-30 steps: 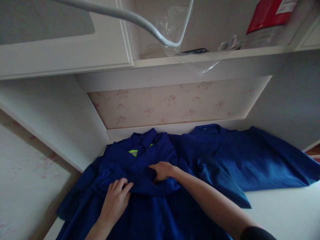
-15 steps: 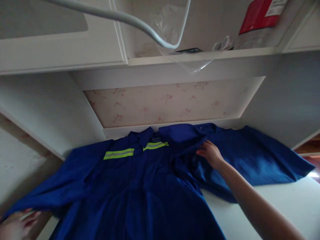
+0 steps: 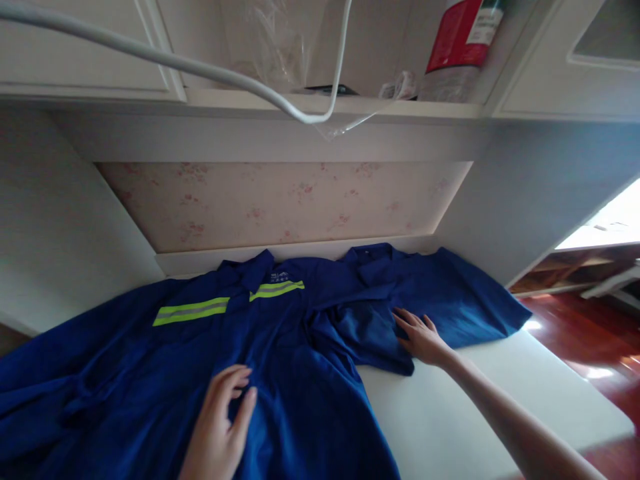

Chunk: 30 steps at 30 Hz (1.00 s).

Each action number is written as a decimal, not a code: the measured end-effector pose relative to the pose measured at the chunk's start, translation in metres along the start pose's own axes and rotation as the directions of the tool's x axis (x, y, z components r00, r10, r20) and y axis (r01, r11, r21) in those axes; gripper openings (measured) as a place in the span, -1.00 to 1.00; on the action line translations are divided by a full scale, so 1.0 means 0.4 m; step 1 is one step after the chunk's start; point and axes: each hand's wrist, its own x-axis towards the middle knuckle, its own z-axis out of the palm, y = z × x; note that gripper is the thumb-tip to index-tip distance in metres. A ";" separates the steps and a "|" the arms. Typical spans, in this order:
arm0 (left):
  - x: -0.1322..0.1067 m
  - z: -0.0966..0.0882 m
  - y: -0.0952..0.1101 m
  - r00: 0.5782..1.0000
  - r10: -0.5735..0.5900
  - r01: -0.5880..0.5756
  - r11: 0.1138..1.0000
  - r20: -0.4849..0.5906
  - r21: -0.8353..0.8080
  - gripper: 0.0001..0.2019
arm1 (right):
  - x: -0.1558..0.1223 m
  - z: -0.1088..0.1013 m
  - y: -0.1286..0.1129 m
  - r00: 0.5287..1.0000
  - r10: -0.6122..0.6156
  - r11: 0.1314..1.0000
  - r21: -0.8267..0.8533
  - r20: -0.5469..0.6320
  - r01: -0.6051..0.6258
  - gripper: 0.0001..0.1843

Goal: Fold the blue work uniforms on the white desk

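A blue work shirt [image 3: 165, 360] with yellow-green reflective stripes [image 3: 191, 311] lies spread face up on a white table [image 3: 450, 420]. My left hand [image 3: 220, 427] rests on the shirt's front near the bottom edge of the view, fingers loosely apart and holding nothing. My right hand [image 3: 420, 337] lies flat and open on the shirt's folded right sleeve [image 3: 370, 330], close to the sleeve's lower edge. A second spread of blue cloth [image 3: 450, 300] reaches to the right toward the table's far corner.
A white shelf [image 3: 330, 103] runs above the table, bearing a red-labelled bottle [image 3: 457, 40] and clear plastic wrap [image 3: 280, 40]. A white cable [image 3: 200, 67] loops across the top of the view. Flowered wallpaper [image 3: 280, 200] backs the table. Red wooden floor [image 3: 585, 340] lies to the right.
The shirt went from bunched to spread flat. My left hand came back from the far left onto the shirt front. My right hand moved down onto the sleeve. The view turned rightward.
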 end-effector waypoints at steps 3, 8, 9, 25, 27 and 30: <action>0.015 0.158 0.133 0.946 0.165 -0.171 0.985 0.280 -0.003 -0.69 | -0.020 0.002 0.014 0.999 -0.050 0.997 -0.066 -0.002 0.049 -0.44; 0.083 0.314 0.244 0.833 0.301 -0.355 0.934 0.465 0.031 -0.51 | -0.065 -0.008 0.056 0.983 -0.156 0.981 -0.103 0.092 0.166 -0.08; 0.101 0.337 0.250 0.823 0.312 -0.379 0.924 0.475 0.050 -0.44 | -0.069 -0.007 0.060 0.979 -0.171 0.978 -0.104 0.111 0.182 -0.01; 0.229 0.491 0.151 0.989 0.016 -0.008 0.999 0.144 -0.054 -0.72 | -0.067 -0.055 -0.002 0.982 -0.118 0.992 -0.029 0.150 0.124 0.06; 0.230 0.496 0.144 0.995 -0.028 0.038 0.993 0.094 -0.110 -0.69 | -0.058 -0.045 -0.050 0.984 -0.158 0.986 -0.046 0.079 0.162 0.00; 0.221 0.501 0.145 0.997 -0.031 0.043 0.983 0.068 -0.179 -0.71 | -0.031 -0.027 -0.106 0.985 -0.173 0.985 -0.006 -0.008 0.173 -0.12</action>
